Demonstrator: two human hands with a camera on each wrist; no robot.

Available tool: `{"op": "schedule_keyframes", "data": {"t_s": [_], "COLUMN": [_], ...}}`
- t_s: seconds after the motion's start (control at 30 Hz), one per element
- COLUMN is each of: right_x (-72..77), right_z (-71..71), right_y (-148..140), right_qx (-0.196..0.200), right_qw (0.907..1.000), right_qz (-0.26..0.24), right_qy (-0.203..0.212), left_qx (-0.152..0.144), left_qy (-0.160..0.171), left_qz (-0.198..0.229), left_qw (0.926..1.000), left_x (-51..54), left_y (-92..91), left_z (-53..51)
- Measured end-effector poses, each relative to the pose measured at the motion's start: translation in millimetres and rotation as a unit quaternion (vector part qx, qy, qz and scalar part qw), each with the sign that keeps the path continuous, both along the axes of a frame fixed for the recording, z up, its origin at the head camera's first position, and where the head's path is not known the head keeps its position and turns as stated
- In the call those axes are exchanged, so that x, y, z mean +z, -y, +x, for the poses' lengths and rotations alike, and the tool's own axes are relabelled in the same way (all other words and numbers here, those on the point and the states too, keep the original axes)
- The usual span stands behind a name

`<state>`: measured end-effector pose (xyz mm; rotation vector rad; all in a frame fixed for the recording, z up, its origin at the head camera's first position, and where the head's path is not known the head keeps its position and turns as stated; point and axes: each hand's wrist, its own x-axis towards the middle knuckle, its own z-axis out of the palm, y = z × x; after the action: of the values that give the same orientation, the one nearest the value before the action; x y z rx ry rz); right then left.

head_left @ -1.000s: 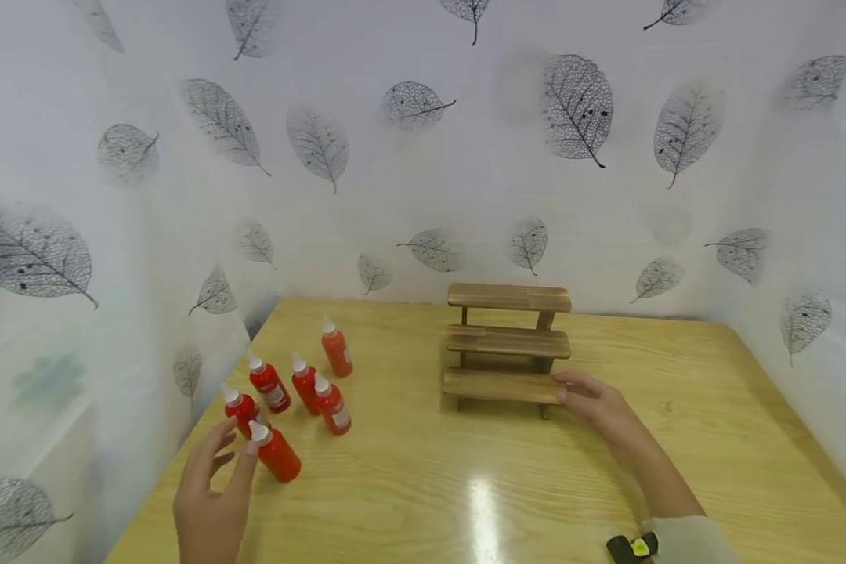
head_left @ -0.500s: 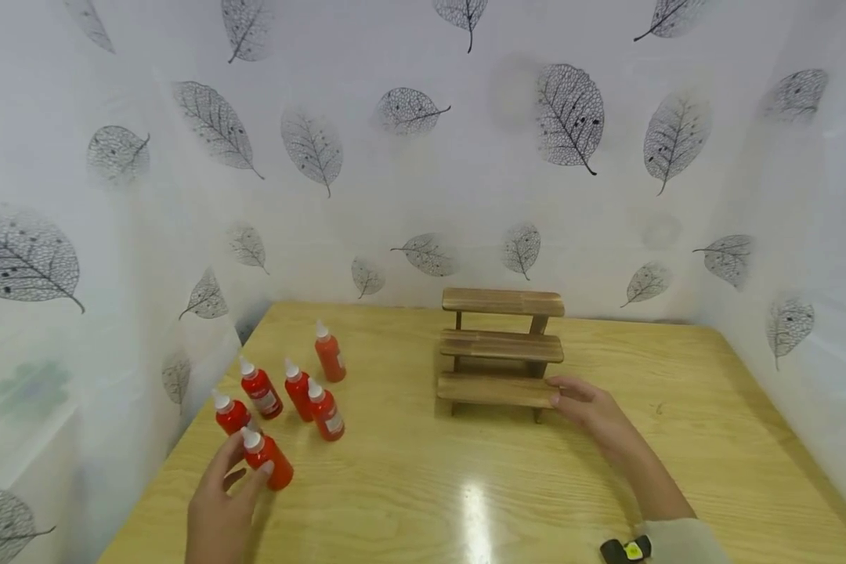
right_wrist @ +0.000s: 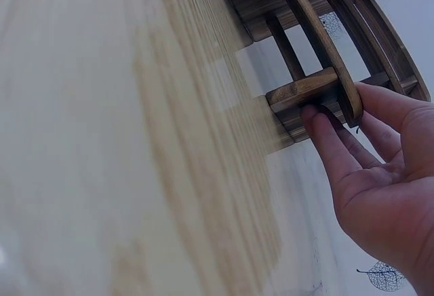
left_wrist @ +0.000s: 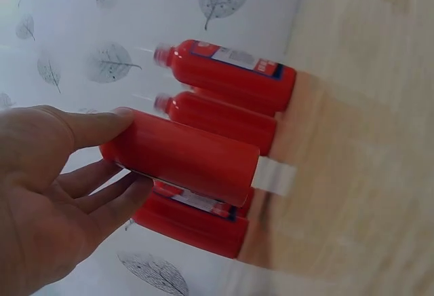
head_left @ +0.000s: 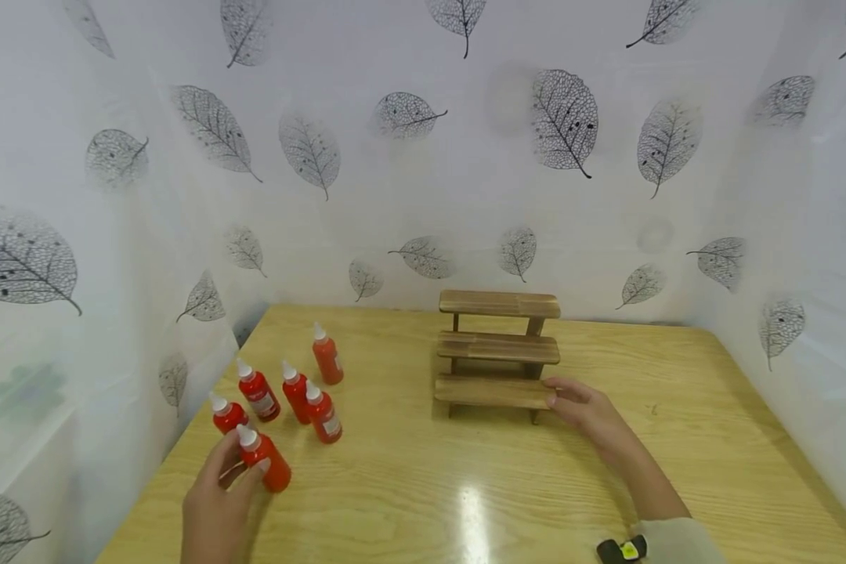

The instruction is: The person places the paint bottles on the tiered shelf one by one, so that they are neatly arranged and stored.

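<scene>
My left hand (head_left: pixel 215 501) holds a red squeeze bottle (head_left: pixel 275 468) with a white nozzle between thumb and fingers, around its upper part. In the left wrist view the held bottle (left_wrist: pixel 193 160) is close up, its bottom edge facing right, with other red bottles behind it. Just beyond it in the head view stands another red bottle (head_left: pixel 230 418), partly hidden. My right hand (head_left: pixel 599 423) pinches the right end of the lowest step of a three-tier wooden stand (head_left: pixel 493 390). In the right wrist view the thumb and fingers meet around that plank's end (right_wrist: pixel 346 92).
More red bottles stand upright on the left of the table: one (head_left: pixel 258 394) near its left edge, a pair (head_left: pixel 324 419) to the right, and one (head_left: pixel 327 360) further back. The wooden table (head_left: pixel 395 486) meets a leaf-printed curtain (head_left: pixel 366 196) behind and at both sides.
My left hand has come in around the nearest red bottle and now grips it. My right hand keeps its place on the stand. The whole head view has shifted slightly.
</scene>
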<state>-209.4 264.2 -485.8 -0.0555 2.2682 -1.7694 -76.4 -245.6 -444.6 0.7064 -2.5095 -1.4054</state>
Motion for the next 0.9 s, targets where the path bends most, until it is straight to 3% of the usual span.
{"op": "schedule_keyframes", "data": {"t_s": [0.1,0.2,0.33,0.5,0.73,0.9], "right_x": [0.2,1.0,1.5,1.1,-0.2,-0.8], "right_z": [-0.2,0.0,0.2,0.8,0.8,0.6], "right_y": [-0.4,-0.2,0.5,-0.6,-2.3,0.4], "right_qx": [-0.002,-0.001,-0.001,-0.005,-0.007,-0.004], "right_qw": [1.0,1.0,1.0,1.0,1.0,0.9999], "right_qz": [0.002,0.001,-0.002,-0.003,-0.003,-0.007], "right_qy": [0.001,0.001,0.001,0.001,-0.006,-0.008], "left_qx": [-0.013,-0.028,-0.054,-0.107,-0.199,-0.252], "left_qy": [-0.022,-0.023,-0.016,-0.039,-0.089,-0.106], "left_qz": [-0.011,-0.023,-0.043,-0.059,-0.03,0.001], "left_qw": [0.9996,0.9991,0.9975,0.9918,0.9754,0.9619], "left_x": [6.2,15.9,34.3,59.7,86.3,94.1], "left_y": [0.4,-1.1,-6.5,-17.1,-39.8,-63.7], "left_z": [-0.2,-1.2,-2.2,-6.2,-24.9,-44.5]}}
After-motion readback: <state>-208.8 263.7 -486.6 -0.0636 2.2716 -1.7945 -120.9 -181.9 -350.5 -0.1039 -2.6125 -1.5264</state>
